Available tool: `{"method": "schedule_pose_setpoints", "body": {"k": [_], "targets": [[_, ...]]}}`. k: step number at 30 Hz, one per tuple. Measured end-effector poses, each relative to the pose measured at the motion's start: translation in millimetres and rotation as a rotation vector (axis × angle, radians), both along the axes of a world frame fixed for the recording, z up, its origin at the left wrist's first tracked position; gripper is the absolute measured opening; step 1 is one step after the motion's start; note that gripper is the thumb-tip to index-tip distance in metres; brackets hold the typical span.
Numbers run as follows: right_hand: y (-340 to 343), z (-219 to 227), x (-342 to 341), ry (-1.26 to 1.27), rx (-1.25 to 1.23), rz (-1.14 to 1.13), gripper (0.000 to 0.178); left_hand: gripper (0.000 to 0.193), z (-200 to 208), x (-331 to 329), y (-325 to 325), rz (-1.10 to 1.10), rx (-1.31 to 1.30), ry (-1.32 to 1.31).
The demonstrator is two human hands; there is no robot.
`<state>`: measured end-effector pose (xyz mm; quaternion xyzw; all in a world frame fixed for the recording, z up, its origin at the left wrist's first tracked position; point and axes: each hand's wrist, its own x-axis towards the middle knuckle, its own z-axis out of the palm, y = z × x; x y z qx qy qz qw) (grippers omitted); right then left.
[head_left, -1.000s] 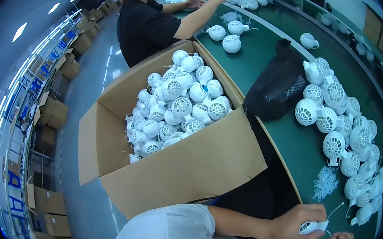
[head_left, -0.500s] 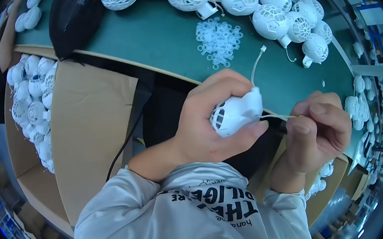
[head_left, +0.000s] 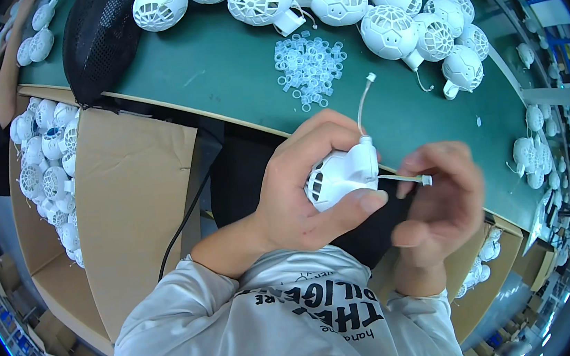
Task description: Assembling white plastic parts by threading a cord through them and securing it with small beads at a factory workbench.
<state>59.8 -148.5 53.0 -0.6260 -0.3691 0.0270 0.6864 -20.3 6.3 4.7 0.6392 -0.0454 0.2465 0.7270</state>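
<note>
A rounded white plastic housing [head_left: 348, 175] with a grille of dark openings is gripped in my left hand [head_left: 287, 195], the thumb lying along its lower side. From its short neck a thin wire [head_left: 362, 106] rises, tipped with a small white plug. On its right side a second wire [head_left: 396, 178] sticks out to another small white plug [head_left: 426, 180]. My right hand [head_left: 444, 206] is beside that plug with thumb and fingers apart, slightly blurred. Whether a fingertip still touches the wire is hard to see.
Beyond my hands, a pile of small translucent rings [head_left: 311, 67] lies on the green tabletop [head_left: 212, 81]. Several similar white housings [head_left: 388, 31] crowd the far side. A black mesh bag [head_left: 101, 48] lies at far left, above an open cardboard box [head_left: 140, 186] of housings. Another person's arm [head_left: 9, 64] shows there.
My right fingers, earlier pinched on the side wire, have spread, and its plug now shows. The housing has shifted slightly left and down in my left hand.
</note>
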Motion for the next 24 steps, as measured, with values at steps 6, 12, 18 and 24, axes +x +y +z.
{"method": "schedule_pose_setpoints", "body": {"k": [6, 12, 18, 24], "targets": [[-10, -21, -3, -0.042, -0.093, 0.061, 0.071, 0.032, -3, 1, 3, 0.048, -0.005, -0.039], [0, -6, -8, -0.257, -0.307, 0.031, 0.073, 0.058, -9, 1, -3, 0.01, -0.082, -0.039], [-4, -19, 0, -0.426, -0.336, 0.028, 0.075, 0.108, 0, -9, -14, -0.066, -0.375, 0.176], [-84, -20, 31, -0.064, -0.355, -0.591, 0.073, 0.108, 12, 6, -29, -0.066, -0.209, 0.181]]}}
